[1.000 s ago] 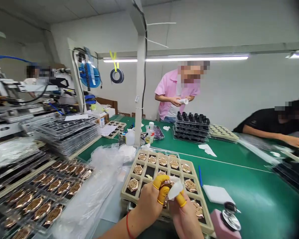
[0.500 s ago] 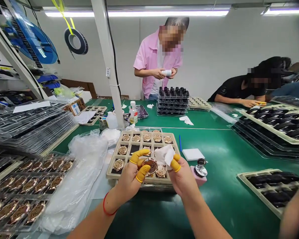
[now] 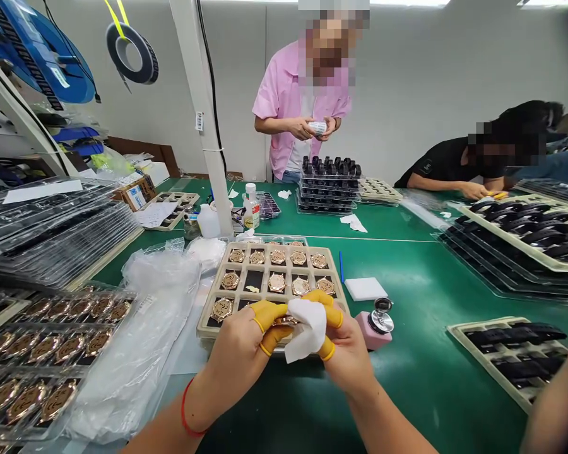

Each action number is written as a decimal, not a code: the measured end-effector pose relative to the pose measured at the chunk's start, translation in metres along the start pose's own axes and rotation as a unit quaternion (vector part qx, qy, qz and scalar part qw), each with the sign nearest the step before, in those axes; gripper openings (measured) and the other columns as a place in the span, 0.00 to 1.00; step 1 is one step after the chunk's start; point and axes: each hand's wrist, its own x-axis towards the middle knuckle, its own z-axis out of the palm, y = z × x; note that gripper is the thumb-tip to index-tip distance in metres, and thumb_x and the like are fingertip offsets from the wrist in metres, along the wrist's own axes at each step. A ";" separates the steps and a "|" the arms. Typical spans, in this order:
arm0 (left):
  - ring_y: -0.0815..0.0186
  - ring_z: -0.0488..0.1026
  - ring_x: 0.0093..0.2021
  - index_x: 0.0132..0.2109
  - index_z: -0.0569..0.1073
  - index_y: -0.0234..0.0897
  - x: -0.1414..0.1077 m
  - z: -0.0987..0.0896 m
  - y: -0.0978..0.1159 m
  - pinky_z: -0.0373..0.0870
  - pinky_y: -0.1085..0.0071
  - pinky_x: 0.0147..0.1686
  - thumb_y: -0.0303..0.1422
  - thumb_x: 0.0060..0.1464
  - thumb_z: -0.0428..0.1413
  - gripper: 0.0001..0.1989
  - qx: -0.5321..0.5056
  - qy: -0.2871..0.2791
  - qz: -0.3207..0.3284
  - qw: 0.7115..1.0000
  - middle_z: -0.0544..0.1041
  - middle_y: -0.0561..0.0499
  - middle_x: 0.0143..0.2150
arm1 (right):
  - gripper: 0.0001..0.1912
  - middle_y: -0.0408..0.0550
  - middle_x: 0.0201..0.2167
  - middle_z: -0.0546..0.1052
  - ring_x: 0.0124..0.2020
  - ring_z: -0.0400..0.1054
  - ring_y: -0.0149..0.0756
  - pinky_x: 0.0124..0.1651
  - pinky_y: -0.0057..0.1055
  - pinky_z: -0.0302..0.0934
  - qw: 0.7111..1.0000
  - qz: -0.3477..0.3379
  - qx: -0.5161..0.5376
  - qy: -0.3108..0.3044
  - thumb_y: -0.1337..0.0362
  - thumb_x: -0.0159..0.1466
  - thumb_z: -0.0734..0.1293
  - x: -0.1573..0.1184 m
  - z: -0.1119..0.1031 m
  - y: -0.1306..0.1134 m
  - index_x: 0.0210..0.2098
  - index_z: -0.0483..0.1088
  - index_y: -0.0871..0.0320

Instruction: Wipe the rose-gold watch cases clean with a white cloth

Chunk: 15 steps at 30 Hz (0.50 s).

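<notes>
Between the yellow-covered fingertips of my left hand [image 3: 247,337] is a rose-gold watch case [image 3: 286,321], seen nearly edge-on. My right hand [image 3: 343,337], also in yellow finger cots, grips a white wipe [image 3: 307,328] pressed against the case; the wipe hides part of it. Both hands are over the front of a beige compartment tray [image 3: 200,328] of similar watch cases. One compartment in its second row holds only a small yellowish scrap [image 3: 252,289]. Right of the tray stand a pink dispenser bottle [image 3: 375,328] with its metal lid raised and a white pad [image 3: 366,289].
At left lie plastic bags [image 3: 142,328], clear trays of watch cases [image 3: 42,347] and stacked empty trays [image 3: 66,239]. A white post [image 3: 206,113] rises behind the tray. Black straps fill trays [image 3: 511,353] at right. Two co-workers are across the green table [image 3: 416,277].
The watch case has turned from face-on to nearly edge-on. My right hand has brought the wipe left and down onto it. The view has tilted slightly downward.
</notes>
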 end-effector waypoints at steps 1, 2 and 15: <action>0.63 0.75 0.36 0.47 0.71 0.37 0.000 0.000 0.000 0.71 0.70 0.35 0.31 0.63 0.49 0.09 0.027 0.016 0.025 0.999 0.79 0.48 0.39 | 0.12 0.47 0.36 0.76 0.43 0.69 0.41 0.47 0.34 0.64 1.000 0.006 0.014 0.007 0.62 0.56 0.73 0.000 0.002 0.000 0.40 0.78 0.46; 0.63 0.75 0.35 0.46 0.71 0.36 0.000 0.000 -0.001 0.71 0.70 0.34 0.31 0.63 0.49 0.09 0.052 0.028 0.049 0.997 0.79 0.48 0.37 | 0.11 0.47 0.35 0.76 0.42 0.69 0.40 0.45 0.34 0.65 0.999 0.016 0.025 0.013 0.62 0.55 0.73 0.000 0.004 -0.001 0.39 0.78 0.46; 0.65 0.72 0.30 0.47 0.72 0.34 0.005 -0.017 -0.018 0.65 0.70 0.28 0.26 0.62 0.51 0.09 0.153 -0.005 0.224 0.962 0.80 0.46 0.41 | 0.07 0.44 0.34 0.69 0.39 0.63 0.37 0.47 0.36 0.60 0.991 0.048 -0.087 -0.091 0.71 0.54 0.70 -0.002 0.000 -0.010 0.29 0.71 0.53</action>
